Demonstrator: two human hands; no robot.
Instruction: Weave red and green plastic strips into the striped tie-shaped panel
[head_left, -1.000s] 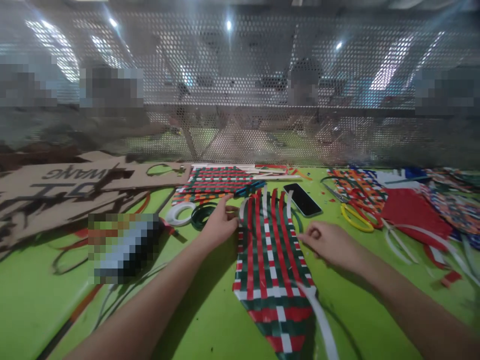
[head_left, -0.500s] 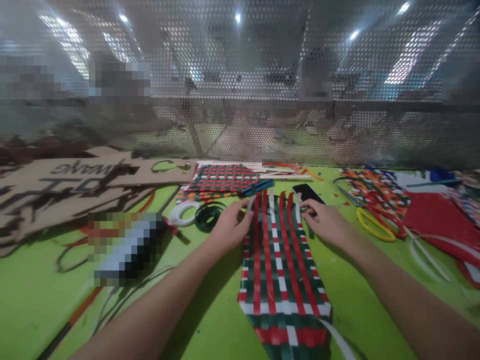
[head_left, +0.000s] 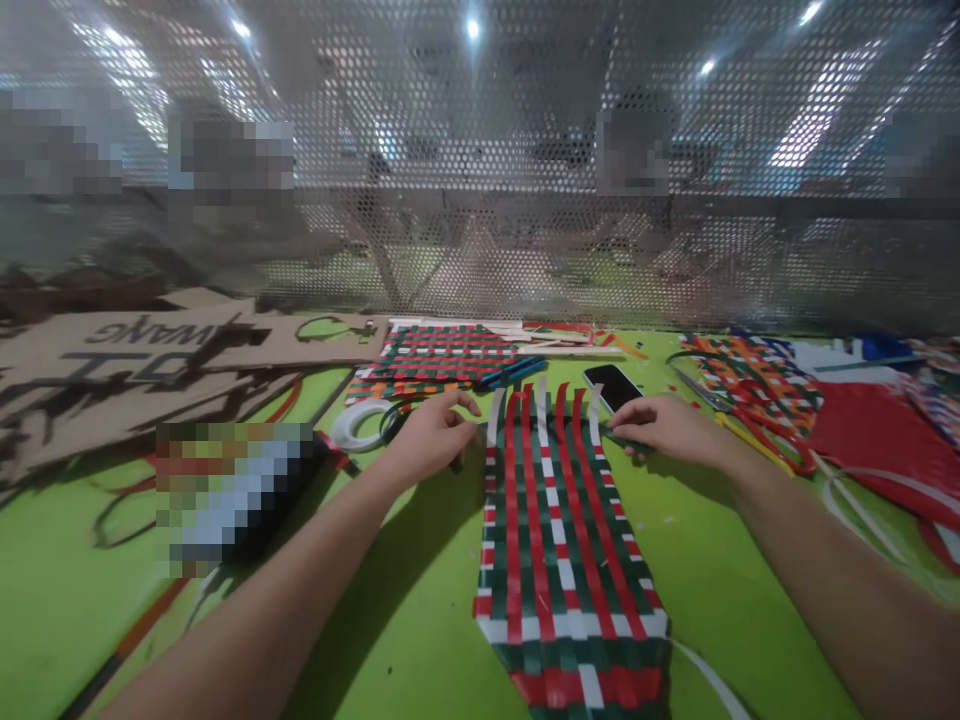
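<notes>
A woven panel of red, white and dark green plastic strips (head_left: 559,540) lies before me, its loose red and white ends pointing away. Just left of its far end, my left hand (head_left: 435,437) is closed in a pinch at a dark green strip. On the other side, my right hand (head_left: 667,432) pinches the end of that dark green strip (head_left: 621,438) between thumb and fingers. Between my hands the strip runs crosswise among the loose ends, partly hidden by them. A phone (head_left: 611,386) lies just beyond my right hand.
Behind my left hand sit a white roll (head_left: 358,427) and a dark green roll. Cardboard pieces (head_left: 135,340) cover the far left. Scissors with red handles (head_left: 765,425) and a red sheet (head_left: 870,430) lie right. A perforated screen (head_left: 480,250) stands across the back.
My left hand has moved left, away from the white strip end. My right hand has shifted right and slightly down. The loose strip ends now stand free of my fingers.
</notes>
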